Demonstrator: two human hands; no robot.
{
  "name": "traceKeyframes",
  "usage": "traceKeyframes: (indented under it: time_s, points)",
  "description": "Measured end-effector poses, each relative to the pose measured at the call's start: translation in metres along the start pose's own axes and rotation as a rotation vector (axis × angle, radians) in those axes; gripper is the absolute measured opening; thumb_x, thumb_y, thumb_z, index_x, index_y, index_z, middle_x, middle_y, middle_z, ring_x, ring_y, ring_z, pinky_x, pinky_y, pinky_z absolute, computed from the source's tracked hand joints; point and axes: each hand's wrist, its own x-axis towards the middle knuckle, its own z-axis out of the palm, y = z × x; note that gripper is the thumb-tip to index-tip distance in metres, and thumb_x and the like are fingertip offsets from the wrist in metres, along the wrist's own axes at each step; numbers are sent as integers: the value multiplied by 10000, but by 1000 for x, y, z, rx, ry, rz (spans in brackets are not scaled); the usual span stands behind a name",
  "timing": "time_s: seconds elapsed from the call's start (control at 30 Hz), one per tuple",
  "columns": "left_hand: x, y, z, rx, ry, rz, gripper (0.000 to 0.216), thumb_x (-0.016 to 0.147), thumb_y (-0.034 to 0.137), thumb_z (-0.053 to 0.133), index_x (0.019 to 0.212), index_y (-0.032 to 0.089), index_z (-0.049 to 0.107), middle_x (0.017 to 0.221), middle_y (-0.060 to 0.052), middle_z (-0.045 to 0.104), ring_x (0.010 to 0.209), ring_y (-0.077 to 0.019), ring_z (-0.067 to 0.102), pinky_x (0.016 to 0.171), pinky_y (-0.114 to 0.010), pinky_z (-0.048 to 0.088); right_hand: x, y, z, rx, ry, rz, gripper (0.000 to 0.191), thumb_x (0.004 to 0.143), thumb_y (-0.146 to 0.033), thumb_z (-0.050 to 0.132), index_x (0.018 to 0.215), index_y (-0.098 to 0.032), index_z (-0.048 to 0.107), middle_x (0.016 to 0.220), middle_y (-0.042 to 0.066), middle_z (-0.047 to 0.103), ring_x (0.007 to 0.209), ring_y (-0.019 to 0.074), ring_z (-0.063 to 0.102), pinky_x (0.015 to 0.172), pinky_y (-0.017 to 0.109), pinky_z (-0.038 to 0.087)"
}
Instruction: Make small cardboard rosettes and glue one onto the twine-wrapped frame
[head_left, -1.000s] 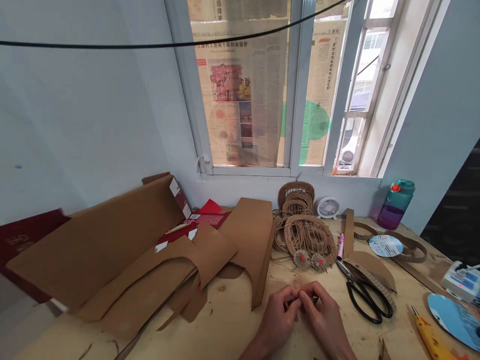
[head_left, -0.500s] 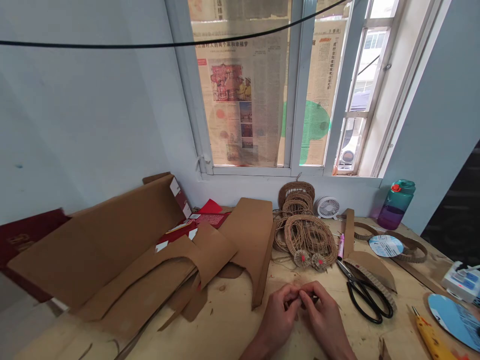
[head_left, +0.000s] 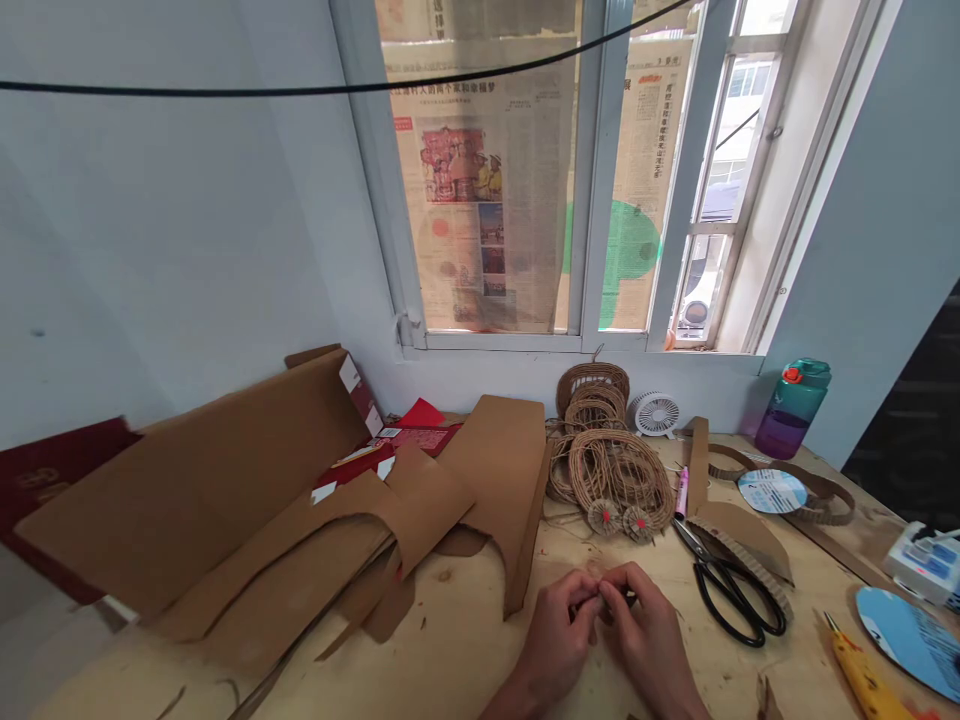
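Observation:
My left hand (head_left: 561,632) and my right hand (head_left: 643,622) meet low in the middle of the view, just above the wooden table (head_left: 457,660). Their thumbs and fingertips are pinched together at one spot. Whatever sits between the fingertips is too small or too hidden to make out. Beyond the hands lie coils of brown twisted cord (head_left: 622,465), with two small round rosettes (head_left: 604,517) with red centres on them. Black-handled scissors (head_left: 739,595) lie to the right of my right hand. Cut brown cardboard (head_left: 501,460) lies to the left.
A large folded cardboard box (head_left: 202,480) fills the left side. At the back stand a small white fan (head_left: 656,414) and a teal-purple bottle (head_left: 793,408). On the right are a pink marker (head_left: 682,493), a yellow-handled tool (head_left: 862,668), a blue disc (head_left: 911,635) and a power strip (head_left: 926,562).

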Motion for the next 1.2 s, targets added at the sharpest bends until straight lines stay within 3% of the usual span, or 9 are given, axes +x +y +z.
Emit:
traceKeyframes:
  time_s: [0.93,1.2]
  points:
    - [-1,-7,-1,98,4,20,112,806,172,504,747,150,596,663,-14,602,551,-124,520,509,-206,381,0,-2,-1,-57,12,2,279,846,-412,467,685,-214,580,663,19,629,638,183,571,611,258,430]
    - [2,-7,0,42,20,-5,115,806,232,529,785,151,608,705,-28,635,578,-134,542,520,-214,405,2,-6,-2,62,20,-4,287,831,-434,503,715,-204,631,665,29,659,639,184,593,608,253,458]
